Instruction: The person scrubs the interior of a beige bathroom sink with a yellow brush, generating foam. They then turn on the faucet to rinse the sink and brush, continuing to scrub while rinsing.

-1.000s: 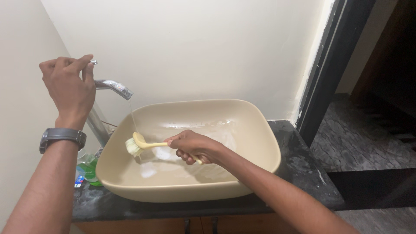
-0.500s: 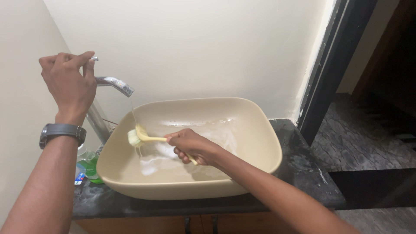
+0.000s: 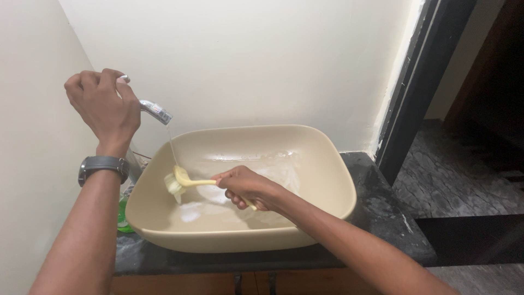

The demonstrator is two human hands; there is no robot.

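Note:
My left hand (image 3: 103, 104) is closed around the handle on top of a chrome tap (image 3: 155, 111) at the upper left. A thin stream of water (image 3: 172, 143) runs from the spout. My right hand (image 3: 246, 187) grips the handle of a yellow scrubbing brush (image 3: 178, 181) inside the beige rectangular basin (image 3: 327, 158). The brush head with its pale bristles sits right under the stream, over the basin's left side. A grey watch (image 3: 102, 165) is on my left wrist.
The basin stands on a dark stone counter (image 3: 382, 218). A green bottle (image 3: 123, 216) shows behind my left forearm, beside the basin. A black door frame (image 3: 409, 87) rises at the right, with dark stone floor (image 3: 453, 180) beyond.
My left hand has stayed on the tap handle while the view shifted a little. The brush remains under the thin stream, its head slightly lower and to the right.

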